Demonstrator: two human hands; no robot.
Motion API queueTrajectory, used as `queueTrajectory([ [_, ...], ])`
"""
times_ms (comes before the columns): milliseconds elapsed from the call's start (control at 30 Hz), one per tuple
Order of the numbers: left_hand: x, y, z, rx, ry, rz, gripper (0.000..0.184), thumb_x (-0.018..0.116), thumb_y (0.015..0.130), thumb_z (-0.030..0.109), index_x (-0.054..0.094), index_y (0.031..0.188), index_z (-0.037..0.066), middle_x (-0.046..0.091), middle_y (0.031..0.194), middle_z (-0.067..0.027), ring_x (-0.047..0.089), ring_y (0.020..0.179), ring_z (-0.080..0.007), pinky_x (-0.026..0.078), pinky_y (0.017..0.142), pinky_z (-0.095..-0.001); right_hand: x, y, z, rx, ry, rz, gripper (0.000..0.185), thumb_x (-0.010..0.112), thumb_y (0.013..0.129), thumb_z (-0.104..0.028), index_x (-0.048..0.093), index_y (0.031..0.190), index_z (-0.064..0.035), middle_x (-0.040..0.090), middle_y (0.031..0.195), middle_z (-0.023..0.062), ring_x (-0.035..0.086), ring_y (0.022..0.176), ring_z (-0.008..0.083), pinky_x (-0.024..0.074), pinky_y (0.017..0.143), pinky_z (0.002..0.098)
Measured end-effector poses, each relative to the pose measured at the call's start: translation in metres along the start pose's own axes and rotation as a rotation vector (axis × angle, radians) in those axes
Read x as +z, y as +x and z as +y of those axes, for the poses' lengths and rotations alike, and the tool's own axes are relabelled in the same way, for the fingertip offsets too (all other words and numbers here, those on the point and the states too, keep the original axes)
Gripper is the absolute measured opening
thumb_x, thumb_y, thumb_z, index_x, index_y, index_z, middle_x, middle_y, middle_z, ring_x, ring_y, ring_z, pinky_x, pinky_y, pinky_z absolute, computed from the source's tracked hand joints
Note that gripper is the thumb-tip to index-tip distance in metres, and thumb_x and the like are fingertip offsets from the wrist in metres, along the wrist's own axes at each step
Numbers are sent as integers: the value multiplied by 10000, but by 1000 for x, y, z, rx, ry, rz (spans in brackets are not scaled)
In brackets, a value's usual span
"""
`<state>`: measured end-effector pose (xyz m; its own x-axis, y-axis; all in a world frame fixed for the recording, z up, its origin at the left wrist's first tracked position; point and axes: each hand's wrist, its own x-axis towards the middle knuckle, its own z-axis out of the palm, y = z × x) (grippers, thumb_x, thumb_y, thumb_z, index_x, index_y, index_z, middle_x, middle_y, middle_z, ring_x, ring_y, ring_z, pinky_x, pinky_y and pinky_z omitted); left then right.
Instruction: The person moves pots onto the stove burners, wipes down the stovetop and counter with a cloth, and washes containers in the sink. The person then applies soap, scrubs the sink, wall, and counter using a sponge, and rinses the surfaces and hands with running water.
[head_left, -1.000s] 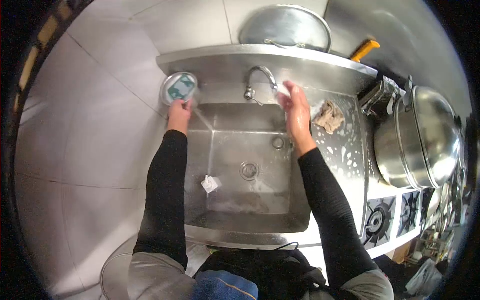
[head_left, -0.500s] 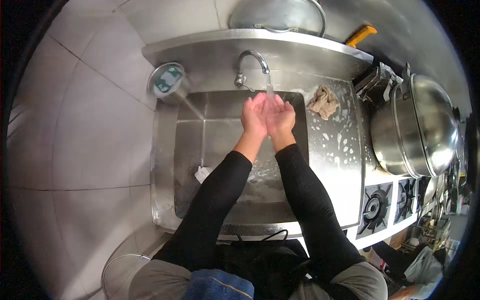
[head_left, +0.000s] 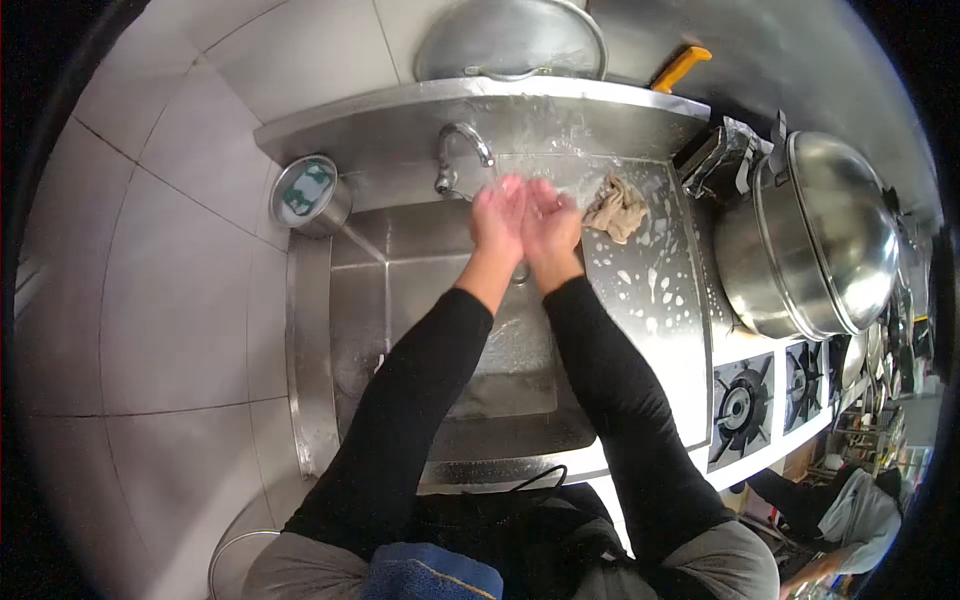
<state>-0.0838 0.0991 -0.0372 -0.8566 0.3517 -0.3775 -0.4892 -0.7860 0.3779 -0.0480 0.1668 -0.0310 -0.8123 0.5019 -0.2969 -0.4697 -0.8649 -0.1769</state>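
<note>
My left hand (head_left: pixel 498 222) and my right hand (head_left: pixel 551 228) are held palms up, side by side and cupped, just in front of the curved chrome faucet (head_left: pixel 466 130). Their fingers are extended and slightly blurred, and I see only water on them. Drops spray from the hands towards the back ledge. Below lies the steel sink (head_left: pixel 355 290), its bottom wet. To the right of my right hand, a crumpled beige cloth (head_left: pixel 617 210) rests on the foam-spotted drainboard (head_left: pixel 640 330).
A metal container (head_left: pixel 333 215) with something green and white inside stands at the sink's back left corner. Behind the ledge are a large lid (head_left: pixel 510 40) and an orange handle (head_left: pixel 682 68). At right are a big steel pot (head_left: pixel 740 270), gas burners (head_left: pixel 740 407) and another person (head_left: pixel 865 510).
The view has shifted, so the sink sits further left. My hands have moved right relative to the faucet, and water now splashes against the back ledge. My left sleeve hides most of the white scrap.
</note>
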Motion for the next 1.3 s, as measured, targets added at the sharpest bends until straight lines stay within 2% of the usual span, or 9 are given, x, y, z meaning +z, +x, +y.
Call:
queueTrajectory([
  [367,-33,-34,8,29,34,92,521,403,997,370,527,1306,-31,569,1339,-145,525,1249,-279,395,1102,-416,-33,-25,27,81,-68,103,422,337,1022,-295,589,985,42,627,1081,193,573,1055,336,439,988,442],
  [433,-37,-32,5,33,-11,32,491,420,979,386,593,1216,-7,616,1171,-150,580,1122,-271,452,1034,-422,-45,-20,29,78,-74,111,399,356,1012,-294,589,974,28,625,1084,189,573,1048,331,443,977,435],
  [533,-47,-27,0,-28,-17,50,494,390,983,380,567,1205,-24,626,1213,-182,591,1141,-313,466,1006,-480,-67,-16,24,191,-69,-182,328,402,960,-254,601,974,6,640,1034,176,588,1006,326,465,942,427],
  [633,-51,0,-28,-165,-225,-567,459,363,984,358,592,1126,-13,643,1152,-184,616,1072,-329,482,964,-513,-99,33,16,5,-77,240,312,388,927,-189,612,979,22,638,966,174,590,960,327,497,875,447],
  [700,1,6,-42,-289,-11,-315,412,342,990,315,605,1039,2,643,1132,-189,616,1034,-331,485,950,-520,-44,32,-25,-99,-134,238,291,405,927,-172,615,971,24,632,960,181,586,957,312,495,860,449],
  [833,119,36,-63,3,30,-197,561,360,1032,358,439,1405,-53,530,1386,-179,531,1205,-295,408,1076,-417,39,44,-94,-212,-235,149,243,435,940,-159,614,955,3,629,933,146,587,919,254,490,815,396],
  [967,68,10,-56,-79,49,-124,516,426,1013,324,464,1389,-28,481,1438,-164,488,1258,-295,381,1112,-391,9,44,-105,-124,-395,-95,171,452,950,-109,595,945,-15,612,887,68,581,850,167,491,741,307],
  [1033,27,-2,-31,-60,176,14,462,601,913,275,536,1303,34,505,1391,-122,450,1331,-303,394,1109,-412,7,11,-74,-3,-221,139,199,396,962,-95,571,956,-2,615,878,97,611,798,212,538,720,322],
  [1300,-84,-28,50,57,326,-15,337,539,986,302,637,1208,68,682,1102,-66,625,1035,-174,478,907,-300,-31,-9,45,320,-784,-37,283,488,999,-224,666,933,-15,662,880,78,641,814,201,541,730,338],
])
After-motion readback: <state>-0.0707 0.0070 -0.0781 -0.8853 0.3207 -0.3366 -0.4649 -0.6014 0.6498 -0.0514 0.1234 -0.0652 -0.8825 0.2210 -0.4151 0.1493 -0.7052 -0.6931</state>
